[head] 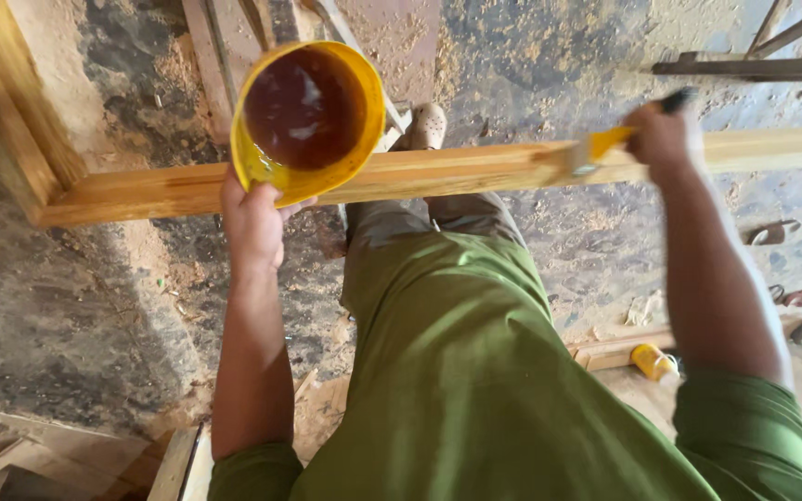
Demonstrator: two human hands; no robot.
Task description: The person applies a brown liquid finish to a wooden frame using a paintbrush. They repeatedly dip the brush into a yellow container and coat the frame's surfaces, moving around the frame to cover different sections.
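Brush on wooden beam, coating underway.
Right hand grips brush; left hand grasps yellow bowl of brown varnish; left stretch looks glossy, right paler.

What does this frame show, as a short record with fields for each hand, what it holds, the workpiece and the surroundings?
left hand: left hand grips the rim of a yellow bowl from below
bowl contents: dark brown liquid, glossy
right hand: right hand closed around a brush with a yellow handle
brush position: bristle end lies on the wooden beam
workpiece: long pale beam, running across the view, joined to a frame piece at left
floor: sawdust-covered floor, small yellow bottle at right
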